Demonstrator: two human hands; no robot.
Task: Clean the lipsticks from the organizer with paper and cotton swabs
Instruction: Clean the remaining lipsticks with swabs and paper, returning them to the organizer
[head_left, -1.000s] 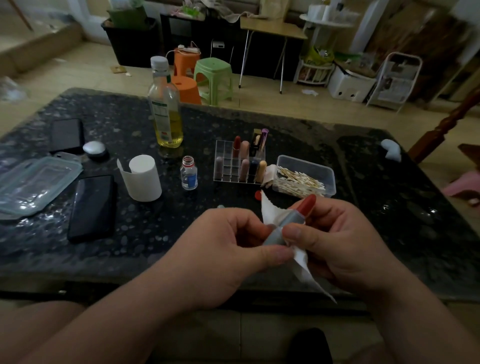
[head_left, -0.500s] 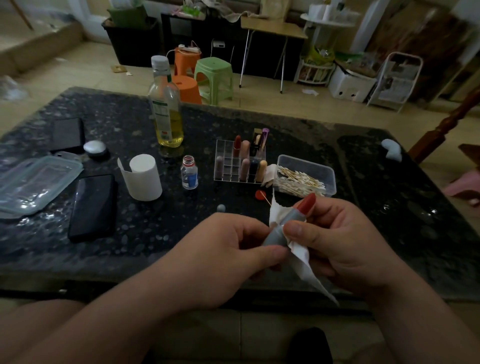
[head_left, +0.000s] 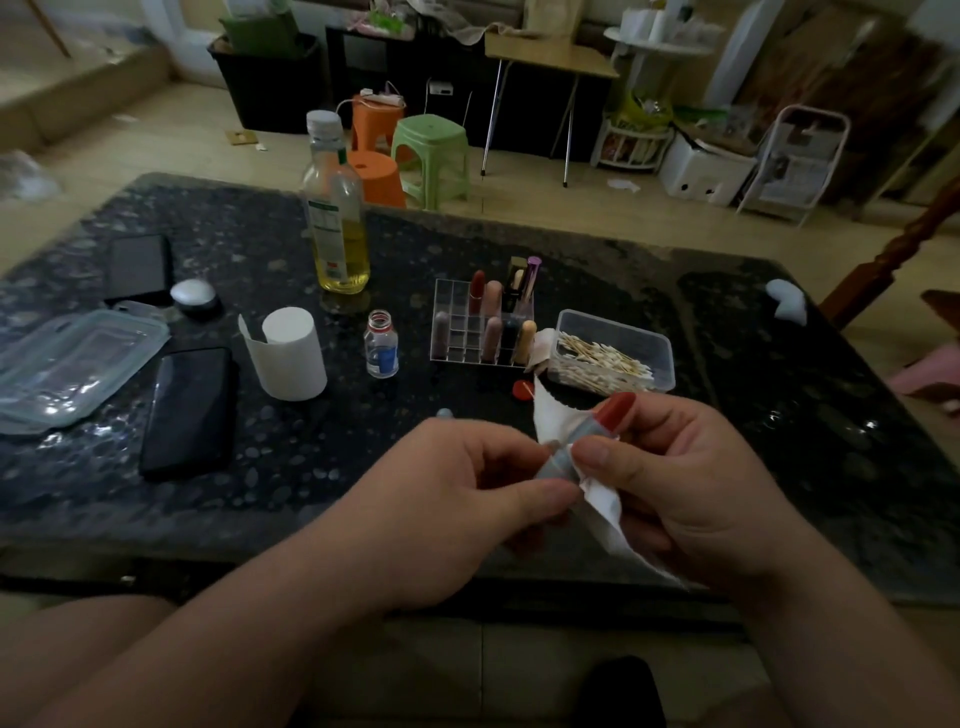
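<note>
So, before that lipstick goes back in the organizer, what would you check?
1. Grip on the lipstick: ok, the left hand holds its lower end.
2. The paper against the tube: ok, the right hand pinches it there.
3. Tube wiped clean: cannot tell.
4. Cap back on: not ok, red tip bare.
5. Free slots in the organizer: ok.
6. The box of cotton swabs open: ok.

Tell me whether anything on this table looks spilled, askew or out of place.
No spill shows. The small clear bottle stands uncapped, a red cap lies loose in front of the organizer, and a small grey cap sits alone near the left hand.
</note>
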